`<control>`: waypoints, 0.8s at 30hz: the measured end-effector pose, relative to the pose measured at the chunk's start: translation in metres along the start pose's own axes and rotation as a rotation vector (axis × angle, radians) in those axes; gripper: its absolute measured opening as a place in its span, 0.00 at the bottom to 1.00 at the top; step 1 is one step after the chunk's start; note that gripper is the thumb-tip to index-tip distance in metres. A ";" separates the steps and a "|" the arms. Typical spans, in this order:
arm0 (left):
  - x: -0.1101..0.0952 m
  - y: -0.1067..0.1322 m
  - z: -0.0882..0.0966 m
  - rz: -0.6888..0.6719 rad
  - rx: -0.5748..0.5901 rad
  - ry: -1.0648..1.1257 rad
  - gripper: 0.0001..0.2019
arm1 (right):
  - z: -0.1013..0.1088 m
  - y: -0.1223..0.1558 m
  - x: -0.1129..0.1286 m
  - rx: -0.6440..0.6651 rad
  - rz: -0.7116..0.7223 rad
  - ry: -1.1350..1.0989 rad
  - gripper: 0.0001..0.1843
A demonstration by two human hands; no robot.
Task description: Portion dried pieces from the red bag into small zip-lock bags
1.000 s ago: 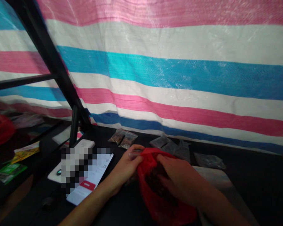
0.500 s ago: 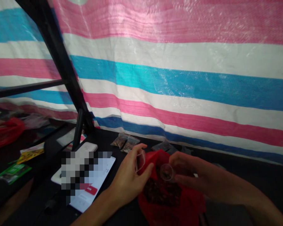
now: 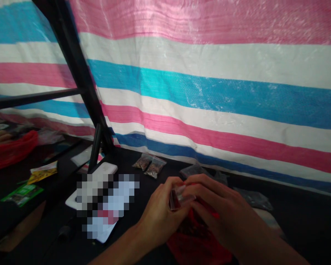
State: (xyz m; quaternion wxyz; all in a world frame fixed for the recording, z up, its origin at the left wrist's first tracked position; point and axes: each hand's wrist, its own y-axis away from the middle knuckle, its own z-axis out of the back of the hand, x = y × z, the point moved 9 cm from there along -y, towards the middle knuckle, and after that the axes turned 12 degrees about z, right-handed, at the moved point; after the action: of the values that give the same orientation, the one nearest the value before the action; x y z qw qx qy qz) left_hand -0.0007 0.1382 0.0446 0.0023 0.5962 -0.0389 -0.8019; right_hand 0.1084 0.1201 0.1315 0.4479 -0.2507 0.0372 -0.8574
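Observation:
My left hand (image 3: 162,213) is closed round a small clear plastic bag (image 3: 174,198), its mouth held apart. My right hand (image 3: 217,209) reaches in from the right and meets the left at the bag. Its fingers curl round a small clear cup (image 3: 189,199), mostly hidden by them and tipped toward the bag's mouth. Under both hands lies an opened red plastic bag (image 3: 198,250) with dark brown loose bits (image 3: 194,226) inside, partly covered by the right hand.
Two small filled clear bags (image 3: 155,167) lie by the striped sheet (image 3: 237,117). Clear empty-looking bags (image 3: 253,198) lie behind my right hand. A white device (image 3: 109,171) and a blurred-out phone (image 3: 106,233) are at left. Beyond the black frame (image 3: 84,99), another person's hand (image 3: 0,137) rests by a red bag (image 3: 13,152).
My right hand has moved left with the cup, from above the red bag to the small bag in my left hand. The view has shifted slightly.

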 end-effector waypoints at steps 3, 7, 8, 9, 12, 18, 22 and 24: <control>0.001 -0.001 0.000 0.018 0.001 0.028 0.16 | 0.001 0.001 -0.002 -0.002 -0.006 0.040 0.18; 0.004 0.000 -0.001 0.028 0.021 0.026 0.17 | 0.007 0.000 0.000 -0.054 0.011 0.049 0.18; 0.004 0.000 -0.002 0.027 0.028 0.029 0.17 | 0.009 0.000 0.000 -0.069 0.009 0.054 0.17; 0.003 0.000 -0.002 0.024 0.033 0.037 0.17 | 0.012 0.000 0.000 -0.081 0.000 0.059 0.16; -0.002 -0.001 0.002 -0.015 0.012 0.068 0.15 | 0.022 0.004 -0.008 -0.091 -0.072 0.050 0.13; -0.023 0.006 0.032 -0.137 -0.240 -0.141 0.15 | 0.007 0.024 -0.028 0.224 -0.251 0.068 0.12; -0.031 0.011 0.017 -0.197 -0.187 -0.556 0.21 | -0.017 0.032 -0.032 0.440 -0.321 0.120 0.17; -0.026 0.011 0.003 -0.195 -0.088 -0.747 0.23 | -0.023 0.032 -0.034 0.477 -0.342 0.128 0.19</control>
State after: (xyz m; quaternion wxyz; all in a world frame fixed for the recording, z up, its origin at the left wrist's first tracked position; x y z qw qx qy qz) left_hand 0.0038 0.1287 0.0709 -0.0626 0.2631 0.0540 -0.9612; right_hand 0.1384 0.1239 0.0890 0.3400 -0.0865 -0.1798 -0.9190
